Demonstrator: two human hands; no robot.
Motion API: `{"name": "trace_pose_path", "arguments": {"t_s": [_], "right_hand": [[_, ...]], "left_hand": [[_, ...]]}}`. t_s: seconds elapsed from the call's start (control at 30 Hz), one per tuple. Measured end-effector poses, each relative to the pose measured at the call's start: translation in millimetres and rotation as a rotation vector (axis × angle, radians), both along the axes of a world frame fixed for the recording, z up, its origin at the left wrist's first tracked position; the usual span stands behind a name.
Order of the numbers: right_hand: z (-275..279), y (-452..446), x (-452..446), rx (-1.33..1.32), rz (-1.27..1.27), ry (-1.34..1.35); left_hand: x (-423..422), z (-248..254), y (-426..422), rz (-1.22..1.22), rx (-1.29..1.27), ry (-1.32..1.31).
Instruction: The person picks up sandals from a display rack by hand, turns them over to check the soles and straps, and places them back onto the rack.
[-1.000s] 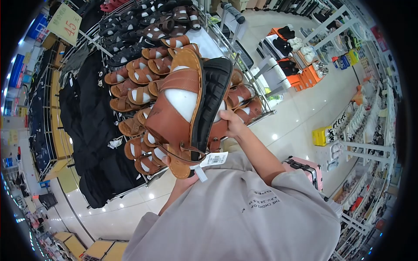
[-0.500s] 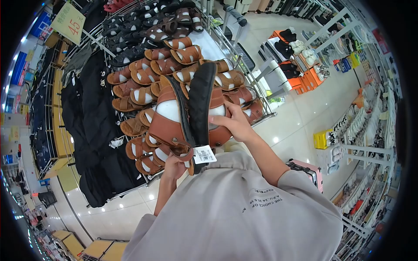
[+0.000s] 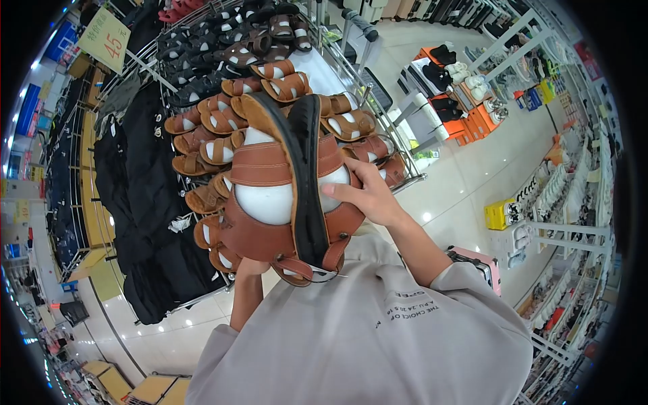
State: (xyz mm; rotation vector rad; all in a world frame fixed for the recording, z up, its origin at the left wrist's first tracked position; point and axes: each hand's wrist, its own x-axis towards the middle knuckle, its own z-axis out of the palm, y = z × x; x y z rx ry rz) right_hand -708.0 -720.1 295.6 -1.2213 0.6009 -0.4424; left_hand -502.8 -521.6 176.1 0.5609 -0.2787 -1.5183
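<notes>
Two brown leather sandals stuffed with white paper are held up in front of me, their black soles facing each other and close together. My right hand (image 3: 371, 194) grips the right sandal (image 3: 332, 156), thumb on its side near the sole. At the heel of the left sandal (image 3: 260, 165) is my left hand (image 3: 254, 266), its fingers mostly hidden beneath. A thin white price tag (image 3: 327, 275) shows nearly edge-on by the heel straps.
Behind lie rows of brown sandals (image 3: 219, 150) and black sandals (image 3: 196, 64) on a metal rack. Dark trousers (image 3: 138, 202) are at the left, below a yellow price sign (image 3: 104, 39). Orange shoe boxes (image 3: 472, 128) and a pink suitcase (image 3: 491, 268) stand on the right.
The sandals have come together, soles nearly aligned, and the left one has turned to show more of its upper. The price tag has swung from face-on to nearly edge-on.
</notes>
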Motion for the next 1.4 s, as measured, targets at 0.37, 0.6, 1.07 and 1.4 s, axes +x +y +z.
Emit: {"name": "trace_pose_path", "arguments": {"t_s": [0.37, 0.6, 1.07, 1.4], "right_hand": [[-32, 2, -9, 0.190, 0.020, -0.164], [-20, 5, -4, -0.014, 0.035, -0.054], [-15, -12, 13, -0.199, 0.073, 0.185], [-11, -10, 6, -0.129, 0.096, 0.189]], "left_hand": [[-1, 22, 22, 0.206, 0.016, 0.010], [-1, 33, -5, 0.400, -0.040, 0.135], [-6, 22, -50, 0.346, -0.131, 0.301], [-10, 21, -48, 0.348, -0.136, 0.327]]}}
